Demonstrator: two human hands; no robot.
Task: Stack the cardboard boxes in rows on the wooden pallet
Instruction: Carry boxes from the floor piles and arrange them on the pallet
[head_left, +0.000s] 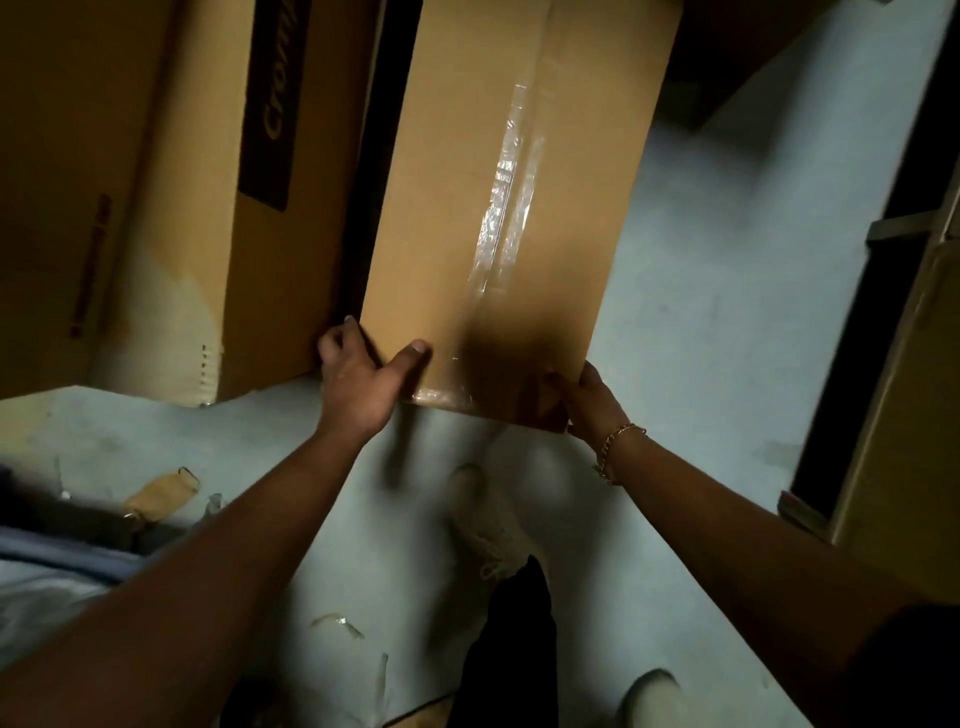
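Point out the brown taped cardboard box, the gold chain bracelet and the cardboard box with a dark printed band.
Brown taped cardboard box (457, 208): head view, top face.
Gold chain bracelet (605, 449): head view, wrist links.
Cardboard box with dark printed band (270, 130): head view, the band.

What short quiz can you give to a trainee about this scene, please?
1. Where do the left grip and the right grip hold the taped box?
A. at its two near corners
B. at its far end
C. in the middle of the tape
2. Fill in: the chain bracelet is on the ____ wrist.
3. True or false: the printed box stands to the left of the taped box, with a dark gap between them.
Key: 1 A; 2 right; 3 true.
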